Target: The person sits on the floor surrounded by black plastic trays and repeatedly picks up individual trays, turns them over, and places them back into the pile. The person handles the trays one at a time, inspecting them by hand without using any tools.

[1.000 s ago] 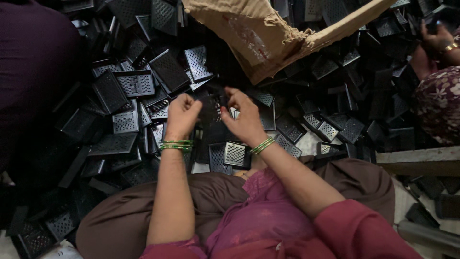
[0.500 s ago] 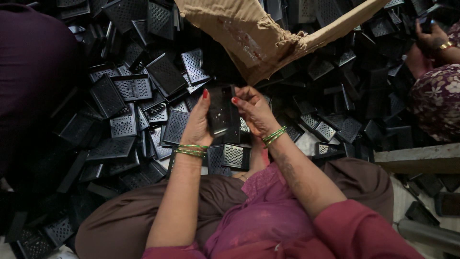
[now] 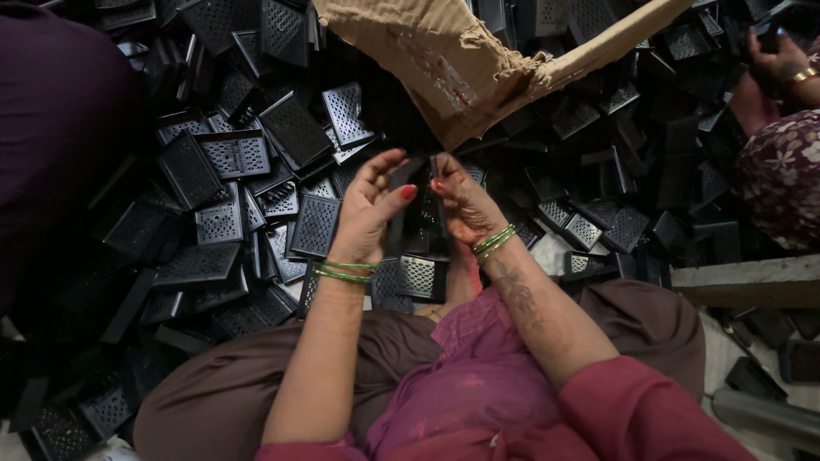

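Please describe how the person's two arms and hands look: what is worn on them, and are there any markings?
The left hand and right hand are bare, with red-painted nails. Each wrist carries thin green bangles. The right forearm shows a dark tattoo. Red-pink sleeves cover only the upper arms; the forearms are uncovered.

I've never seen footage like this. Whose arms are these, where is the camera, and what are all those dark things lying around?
The camera sits on a person's head and looks down, so the two bare arms belong to the wearer. The left hand and right hand, both with green bangles at the wrist, together hold a dark flat rectangular perforated panel upright between them. Spread all around lies a heap of similar black perforated metal panels. A torn piece of brown cardboard hangs over the heap. At the top right, another person's hand with a gold bangle reaches in.
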{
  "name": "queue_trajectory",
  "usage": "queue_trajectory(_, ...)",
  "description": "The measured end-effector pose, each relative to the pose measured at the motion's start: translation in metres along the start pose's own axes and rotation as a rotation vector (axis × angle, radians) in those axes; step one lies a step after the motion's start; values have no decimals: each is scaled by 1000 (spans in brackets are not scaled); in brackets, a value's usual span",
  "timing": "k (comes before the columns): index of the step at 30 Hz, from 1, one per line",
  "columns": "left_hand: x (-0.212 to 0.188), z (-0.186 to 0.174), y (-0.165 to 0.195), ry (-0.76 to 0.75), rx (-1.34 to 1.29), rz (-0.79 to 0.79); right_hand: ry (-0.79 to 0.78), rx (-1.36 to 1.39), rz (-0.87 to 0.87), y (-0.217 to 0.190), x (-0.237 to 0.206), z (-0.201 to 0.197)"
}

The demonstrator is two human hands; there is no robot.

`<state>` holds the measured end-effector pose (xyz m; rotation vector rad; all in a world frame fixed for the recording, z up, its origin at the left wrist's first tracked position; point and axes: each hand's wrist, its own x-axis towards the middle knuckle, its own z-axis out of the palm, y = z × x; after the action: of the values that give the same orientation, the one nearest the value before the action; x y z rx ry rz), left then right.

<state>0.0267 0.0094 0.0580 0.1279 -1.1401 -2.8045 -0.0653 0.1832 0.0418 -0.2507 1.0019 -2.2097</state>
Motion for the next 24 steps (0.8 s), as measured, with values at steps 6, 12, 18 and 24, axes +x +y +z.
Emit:
queue_trajectory(6,3,9,-4,103,-35,163,-38,-212,-107,-5,-2,23)
queue_trajectory(12,1,11,-4,105,-57,196,-11,-271,-131,1,-4,47)
queue_trajectory(18,2,10,-4,69,-56,191,19,-295,-140,-8,-4,46)
queue_trajectory(24,0,12,1,35,-57,212,-29,-307,-127,-6,-4,47)
